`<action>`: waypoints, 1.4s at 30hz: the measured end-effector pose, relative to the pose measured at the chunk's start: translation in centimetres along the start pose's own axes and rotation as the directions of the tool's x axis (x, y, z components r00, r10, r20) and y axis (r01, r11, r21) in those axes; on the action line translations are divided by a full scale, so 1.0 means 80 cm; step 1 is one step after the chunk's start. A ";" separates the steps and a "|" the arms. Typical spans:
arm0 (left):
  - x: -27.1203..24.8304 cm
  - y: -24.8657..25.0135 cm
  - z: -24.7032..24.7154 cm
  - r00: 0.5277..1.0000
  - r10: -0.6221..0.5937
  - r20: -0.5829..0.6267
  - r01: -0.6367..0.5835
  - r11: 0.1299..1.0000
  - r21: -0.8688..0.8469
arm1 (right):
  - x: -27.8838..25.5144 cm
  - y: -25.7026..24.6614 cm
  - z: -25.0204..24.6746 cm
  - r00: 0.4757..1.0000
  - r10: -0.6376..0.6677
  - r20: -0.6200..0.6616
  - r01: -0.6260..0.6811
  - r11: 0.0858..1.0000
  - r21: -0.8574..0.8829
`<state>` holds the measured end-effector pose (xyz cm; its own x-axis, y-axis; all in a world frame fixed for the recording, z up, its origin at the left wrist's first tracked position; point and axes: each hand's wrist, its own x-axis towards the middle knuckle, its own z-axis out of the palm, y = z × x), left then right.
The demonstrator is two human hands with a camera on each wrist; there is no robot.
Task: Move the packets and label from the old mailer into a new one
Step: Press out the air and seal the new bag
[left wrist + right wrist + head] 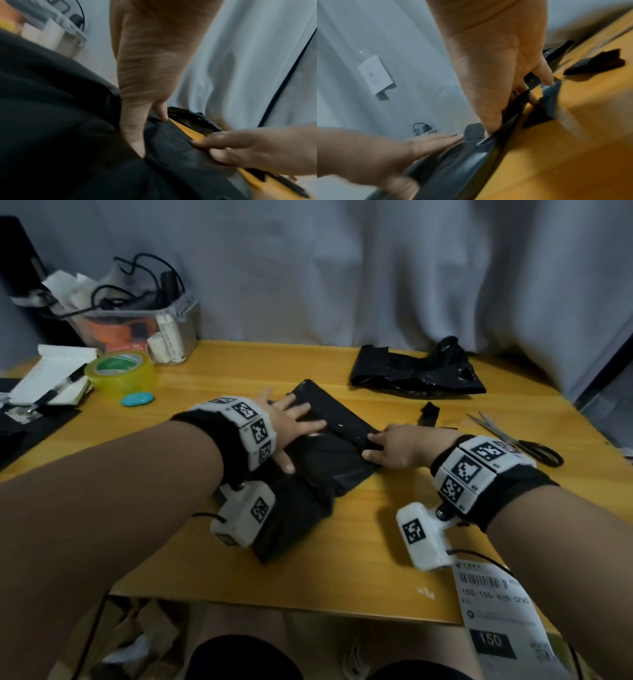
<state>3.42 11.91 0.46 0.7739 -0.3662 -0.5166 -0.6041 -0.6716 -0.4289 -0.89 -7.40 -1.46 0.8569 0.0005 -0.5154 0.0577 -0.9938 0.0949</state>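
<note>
A black new mailer [329, 460] lies folded in the middle of the wooden table [342, 559]. My left hand [291, 426] lies flat on its left half, fingers spread and straight, pressing it down. My right hand [387, 446] rests on the mailer's right edge with fingers nearly straight along the fold. In the right wrist view the black film [471, 162] runs under the right hand's fingertips [546, 77]. The crumpled old mailer [418, 371] sits at the back right. The white shipping label [503, 618] hangs over the table's front right edge. The packets are hidden.
Scissors [520, 440] and a black film scrap [430, 412] lie to the right of my right hand. A tape roll [120, 369], a small blue object [137, 399] and a clear bin of cables [137, 326] stand at the back left.
</note>
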 end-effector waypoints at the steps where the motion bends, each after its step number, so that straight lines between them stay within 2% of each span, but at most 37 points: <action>1: -0.002 -0.010 0.002 0.996 -0.082 -0.035 0.084 0.995 0.055 | -0.007 -0.003 0.000 1.000 -0.019 -0.022 0.019 0.999 -0.028; 3: -0.009 -0.018 0.008 0.969 -0.186 -0.164 0.205 0.973 0.104 | -0.019 -0.007 -0.001 0.994 -0.073 -0.080 0.068 0.996 -0.058; 4: -0.012 -0.014 0.012 0.948 -0.200 -0.249 0.220 0.974 0.057 | -0.023 -0.009 -0.001 0.990 -0.096 -0.108 0.092 0.995 -0.040; 5: -0.014 -0.008 0.014 0.926 -0.213 -0.312 0.211 0.977 -0.041 | -0.025 -0.010 0.000 0.984 -0.119 -0.131 0.121 0.993 0.009; 6: -0.016 0.004 0.014 0.916 -0.239 -0.323 0.189 0.966 -0.178 | -0.026 -0.012 0.001 0.977 -0.148 -0.152 0.161 0.983 0.082; 7: -0.017 0.018 0.014 0.922 -0.268 -0.279 0.174 0.931 -0.321 | -0.026 -0.014 0.004 0.968 -0.185 -0.172 0.213 0.964 0.162; 9: -0.013 0.048 0.010 0.948 -0.308 -0.081 0.216 0.808 -0.548 | -0.023 -0.014 0.009 0.945 -0.254 -0.208 0.306 0.911 0.277; 11: -0.004 0.071 0.009 0.945 -0.311 0.103 0.307 0.732 -0.608 | -0.023 -0.013 0.013 0.930 -0.285 -0.231 0.348 0.885 0.310; 12: -0.001 0.078 0.012 0.942 -0.305 0.138 0.324 0.727 -0.605 | -0.025 -0.013 0.015 0.927 -0.293 -0.236 0.357 0.881 0.311; 14: 0.005 0.080 0.021 0.952 -0.277 0.130 0.298 0.748 -0.593 | -0.023 -0.011 0.016 0.921 -0.316 -0.226 0.375 0.877 0.301; 17: 0.013 0.062 0.035 0.976 -0.208 0.070 0.211 0.804 -0.556 | -0.021 -0.011 0.015 0.911 -0.364 -0.195 0.410 0.850 0.331; 20: 0.019 0.032 0.041 0.999 -0.045 -0.022 0.029 0.881 -0.473 | -0.015 -0.013 0.014 0.891 -0.374 -0.257 0.453 0.765 0.457; 21: 0.021 0.021 0.040 0.999 0.012 -0.047 -0.030 0.913 -0.407 | -0.011 -0.013 0.014 0.882 -0.353 -0.312 0.464 0.763 0.449; 23: 0.027 -0.004 0.032 0.992 0.094 -0.083 -0.107 0.978 -0.178 | 0.002 -0.015 0.016 0.865 -0.309 -0.395 0.446 0.833 0.327; 24: 0.030 -0.016 0.025 0.990 0.114 -0.087 -0.118 0.992 -0.045 | 0.007 -0.016 0.016 0.874 -0.304 -0.378 0.418 0.868 0.267; 26: 0.032 -0.036 0.011 0.991 0.111 -0.081 -0.098 0.984 0.148 | 0.011 -0.022 0.015 0.927 -0.299 -0.224 0.351 0.904 0.245; 28: 0.033 -0.046 0.003 0.998 0.021 -0.055 -0.008 0.971 0.239 | 0.012 -0.030 0.006 0.960 -0.272 -0.069 0.280 0.934 0.219; 29: 0.032 -0.048 0.002 0.998 -0.036 -0.057 0.049 0.968 0.245 | 0.012 -0.034 -0.002 0.965 -0.258 -0.035 0.260 0.948 0.184; 31: 0.027 -0.042 0.002 0.986 -0.104 -0.133 0.121 0.985 0.122 | 0.017 -0.040 -0.018 0.970 -0.233 -0.063 0.240 0.962 0.131; 32: 0.025 -0.035 0.005 0.972 -0.100 -0.212 0.103 0.995 0.002 | 0.020 -0.043 -0.023 0.968 -0.225 -0.113 0.239 0.963 0.126; 34: 0.024 -0.013 0.007 0.931 -0.060 -0.359 -0.028 0.972 -0.234 | 0.030 -0.049 -0.021 0.961 -0.206 -0.184 0.237 0.957 0.169; 35: 0.024 0.001 0.011 0.922 -0.048 -0.383 -0.089 0.939 -0.332 | 0.035 -0.054 -0.014 0.965 -0.200 -0.169 0.232 0.953 0.194; 37: 0.030 0.026 0.024 0.949 -0.064 -0.310 -0.109 0.853 -0.511 | 0.044 -0.064 0.003 0.981 -0.173 -0.093 0.188 0.963 0.194; 40: 0.044 0.040 0.054 0.979 -0.177 -0.100 0.063 0.733 -0.678 | 0.051 -0.067 0.019 0.993 -0.093 -0.067 0.104 0.975 0.194; 42: 0.045 0.037 0.063 0.976 -0.212 -0.047 0.120 0.709 -0.695 | 0.050 -0.059 0.020 0.997 -0.025 -0.073 0.041 0.975 0.219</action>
<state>3.50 11.82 -6.39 0.8925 -0.2456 -0.3784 -0.2030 -0.9677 0.1494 1.46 -2.89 -5.34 0.8902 0.0337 -0.4544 -0.0212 -0.9931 -0.1152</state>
